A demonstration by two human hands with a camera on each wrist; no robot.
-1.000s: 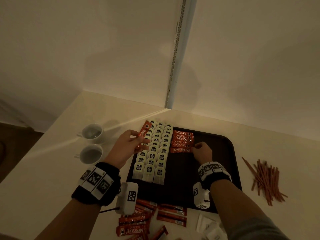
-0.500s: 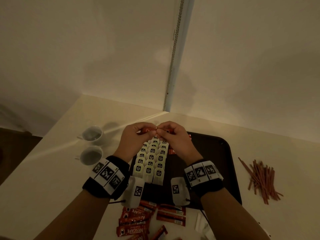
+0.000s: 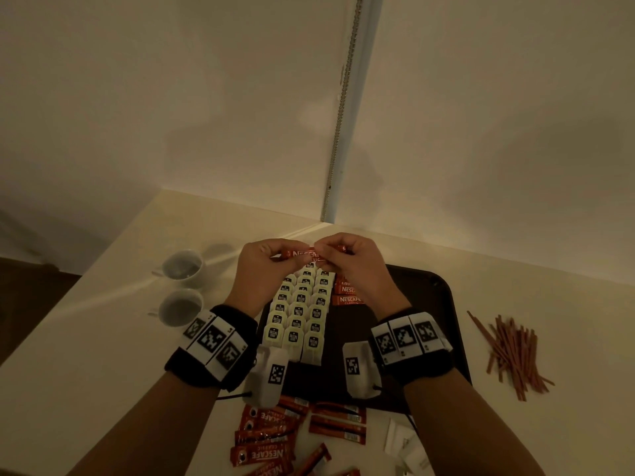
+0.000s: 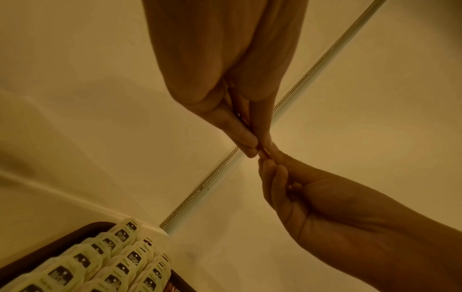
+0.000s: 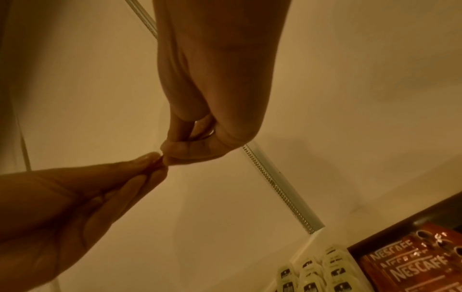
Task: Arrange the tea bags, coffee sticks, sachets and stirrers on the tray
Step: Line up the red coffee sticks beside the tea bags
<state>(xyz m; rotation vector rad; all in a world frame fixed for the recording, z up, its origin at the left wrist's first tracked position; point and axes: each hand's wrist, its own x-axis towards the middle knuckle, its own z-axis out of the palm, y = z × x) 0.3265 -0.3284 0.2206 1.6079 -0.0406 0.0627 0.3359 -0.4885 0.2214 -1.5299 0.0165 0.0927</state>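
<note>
Both hands hold one red coffee stick (image 3: 304, 254) level above the far end of the tea bag rows. My left hand (image 3: 264, 266) pinches its left end and my right hand (image 3: 347, 266) pinches its right part. White tea bags (image 3: 299, 310) lie in three rows on the left side of the dark tray (image 3: 443, 304). A short stack of red coffee sticks (image 3: 347, 295) lies on the tray beside them, also visible in the right wrist view (image 5: 412, 264). In both wrist views the stick is almost hidden between the fingertips (image 4: 252, 146).
Two white cups (image 3: 182, 269) stand left of the tray. Loose red coffee sticks (image 3: 271, 438) and white sachets (image 3: 405, 444) lie at the near table edge. A heap of brown stirrers (image 3: 512, 352) lies right of the tray. The wall corner is just beyond.
A second ago my left hand alone held the stick and my right hand rested on the stack on the tray. The right hand has since come up and gripped the stick too.
</note>
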